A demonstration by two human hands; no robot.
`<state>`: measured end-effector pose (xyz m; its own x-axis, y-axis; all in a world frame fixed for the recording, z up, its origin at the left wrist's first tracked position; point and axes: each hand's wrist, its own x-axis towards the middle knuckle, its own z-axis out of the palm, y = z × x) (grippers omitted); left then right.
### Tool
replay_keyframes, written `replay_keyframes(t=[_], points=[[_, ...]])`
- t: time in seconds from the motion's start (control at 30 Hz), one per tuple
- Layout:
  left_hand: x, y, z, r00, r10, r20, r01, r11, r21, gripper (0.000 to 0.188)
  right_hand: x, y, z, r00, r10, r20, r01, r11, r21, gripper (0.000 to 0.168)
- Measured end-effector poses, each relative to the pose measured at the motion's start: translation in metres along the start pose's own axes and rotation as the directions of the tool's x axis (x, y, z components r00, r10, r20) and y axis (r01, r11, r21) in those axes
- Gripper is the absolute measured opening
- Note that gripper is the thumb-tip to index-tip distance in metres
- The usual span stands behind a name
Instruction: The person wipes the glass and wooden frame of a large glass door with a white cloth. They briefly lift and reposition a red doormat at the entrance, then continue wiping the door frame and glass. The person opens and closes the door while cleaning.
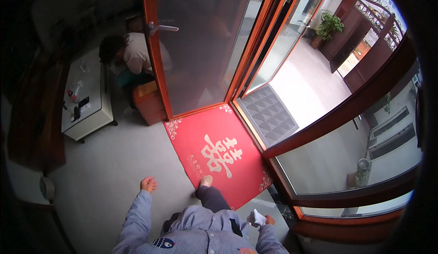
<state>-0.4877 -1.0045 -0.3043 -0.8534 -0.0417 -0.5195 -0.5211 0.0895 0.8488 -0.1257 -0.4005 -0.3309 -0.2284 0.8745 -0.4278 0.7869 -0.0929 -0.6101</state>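
My left hand (149, 184) hangs in the air over the grey floor with its fingers loosely curled and nothing in them. At my right side, my right hand (270, 220) holds a crumpled white cloth (256, 217); most of its fingers are hidden. One foot in a light shoe (206, 180) is on the edge of a red doormat (219, 151) with pale characters and corner scrolls.
An orange-framed screen door (191, 55) stands open beyond the red mat. Outside lie a grey mat (268, 115), a potted plant (328, 26) and a dark gate (356, 31). At left, a person (137, 52) bends beside a white-topped table (85, 83) holding a bottle and a phone.
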Motion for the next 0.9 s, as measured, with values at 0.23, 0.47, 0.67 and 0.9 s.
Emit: replay_keyframes(t=[0.23,0.47,0.67,0.9], points=[[0.062,0.201,0.058,0.976,0.218,0.005,-0.217,0.975,-0.057,0.041,0.053,-0.057,0.084,0.999,-0.008,0.046,0.021,0.954,-0.298,0.031],[0.166,0.297,0.021,0.923,0.384,0.01,-0.383,0.92,0.077,0.034,0.05,-0.244,0.198,0.942,-0.094,0.321,0.041,0.985,0.17,0.03],[0.269,0.425,0.036,0.865,0.502,-0.015,-0.502,0.865,-0.003,0.06,0.053,-0.337,0.215,0.933,-0.178,0.312,0.051,0.926,0.373,0.035],[0.437,0.519,0.033,0.841,0.525,-0.132,-0.535,0.842,-0.061,0.073,0.005,-0.245,0.184,0.98,-0.089,0.179,0.191,0.689,-0.699,0.041]])
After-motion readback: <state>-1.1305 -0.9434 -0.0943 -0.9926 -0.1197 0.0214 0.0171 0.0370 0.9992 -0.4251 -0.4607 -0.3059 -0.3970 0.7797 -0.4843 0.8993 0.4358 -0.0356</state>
